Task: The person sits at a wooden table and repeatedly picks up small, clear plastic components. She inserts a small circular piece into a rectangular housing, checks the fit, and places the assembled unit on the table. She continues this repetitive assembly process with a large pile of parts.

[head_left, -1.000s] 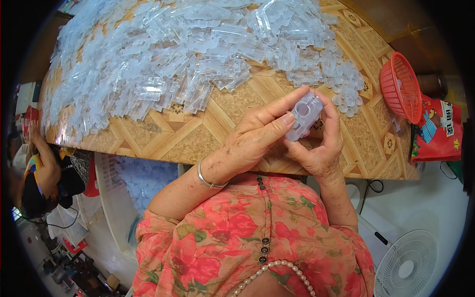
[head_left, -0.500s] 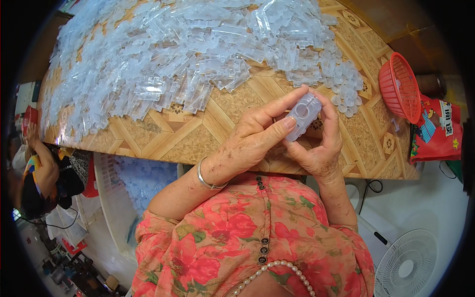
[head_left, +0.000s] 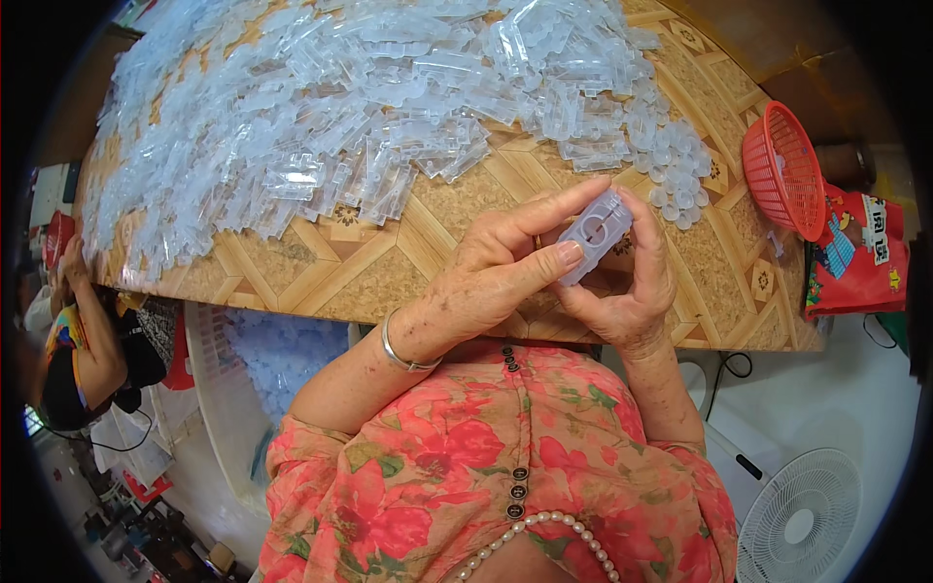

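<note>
Between my two hands, above the table's near edge, is a small clear plastic case (head_left: 596,233) with a round opening in its face. My left hand (head_left: 510,257) is closed on its left side, the thumb pressed on the face and the fingers behind. My right hand (head_left: 637,277) pinches the same case from the right, with fingertips at its upper end and the thumb at its lower end. Just beyond, to the right, lie several round translucent plastic discs (head_left: 680,175). A wide heap of clear flat plastic parts (head_left: 360,117) spreads over the far and left table.
The wood-patterned table (head_left: 389,272) ends close to my body. At its right stand a red plastic basket (head_left: 782,170) and a red printed bag (head_left: 860,253). A white fan (head_left: 802,525) is below right. Under the table's left is a white crate (head_left: 209,360) of plastic pieces. Another person (head_left: 87,340) sits far left.
The case has tilted slightly and moved a little to the right and down in my hands. Both hands keep their grip on it.
</note>
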Demonstrator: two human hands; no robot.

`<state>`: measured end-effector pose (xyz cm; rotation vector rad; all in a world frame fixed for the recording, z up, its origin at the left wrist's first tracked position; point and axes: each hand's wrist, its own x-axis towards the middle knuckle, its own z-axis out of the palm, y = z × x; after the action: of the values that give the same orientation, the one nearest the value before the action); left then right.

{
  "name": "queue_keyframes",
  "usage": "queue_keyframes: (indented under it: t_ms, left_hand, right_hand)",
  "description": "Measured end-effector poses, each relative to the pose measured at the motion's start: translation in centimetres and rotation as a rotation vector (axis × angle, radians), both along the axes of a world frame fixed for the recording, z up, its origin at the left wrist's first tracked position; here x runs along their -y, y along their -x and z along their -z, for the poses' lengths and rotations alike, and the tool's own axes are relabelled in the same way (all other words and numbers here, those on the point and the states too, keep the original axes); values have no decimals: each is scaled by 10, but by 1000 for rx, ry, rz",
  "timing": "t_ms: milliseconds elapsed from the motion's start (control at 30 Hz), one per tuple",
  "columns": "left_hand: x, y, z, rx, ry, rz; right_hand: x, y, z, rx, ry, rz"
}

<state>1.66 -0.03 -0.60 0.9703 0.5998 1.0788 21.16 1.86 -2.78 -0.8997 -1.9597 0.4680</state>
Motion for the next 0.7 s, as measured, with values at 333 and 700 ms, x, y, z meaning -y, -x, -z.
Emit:
queue_keyframes:
  t_ms: [333, 700]
  left_hand:
    - [1, -7, 4, 64, 21, -29]
    - [-3, -2, 8, -136, -214, -51]
  right_hand:
    - [0, -3, 5, -9, 62, 1]
    - [0, -2, 4, -60, 80, -47]
